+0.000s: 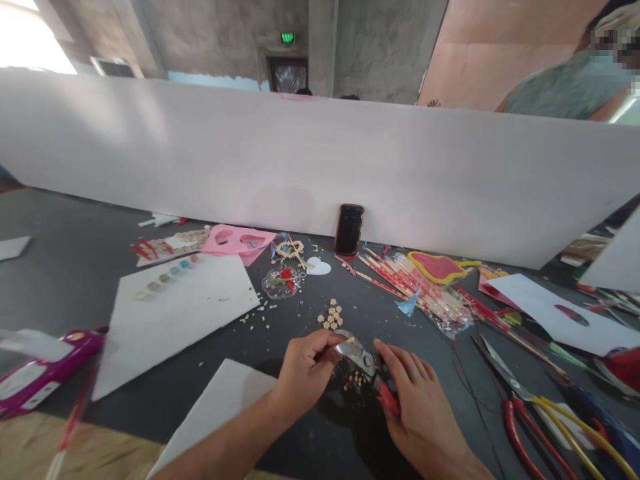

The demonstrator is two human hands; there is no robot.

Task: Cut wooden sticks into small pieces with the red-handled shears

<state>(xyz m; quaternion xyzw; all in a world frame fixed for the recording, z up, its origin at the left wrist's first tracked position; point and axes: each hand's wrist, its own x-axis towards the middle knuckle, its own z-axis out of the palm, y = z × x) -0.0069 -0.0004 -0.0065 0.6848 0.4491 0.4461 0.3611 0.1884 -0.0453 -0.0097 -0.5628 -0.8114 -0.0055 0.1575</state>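
Observation:
In my right hand (pixel 423 397) is a pair of pruning shears (pixel 359 356) with red on the handle, its metal blades pointing left. My left hand (pixel 305 373) is closed in a pinch at the blade tips. A small pale bit shows between the blades there, too small to name. Just beyond the blades lies a little pile of beige flower-shaped pieces (pixel 331 316). Below the shears, several tiny yellowish bits (pixel 355 381) are scattered on the dark table (pixel 300 440).
A phone (pixel 349 229) leans against the white partition (pixel 225 160). Wrapped sticks (pixel 425 293) and red-handled scissors (pixel 515 400) lie to the right. White boards (pixel 190 300), a clear bead tray (pixel 275 285) and a purple tool (pixel 55 370) are at left. A person (pixel 560 90) is behind the partition.

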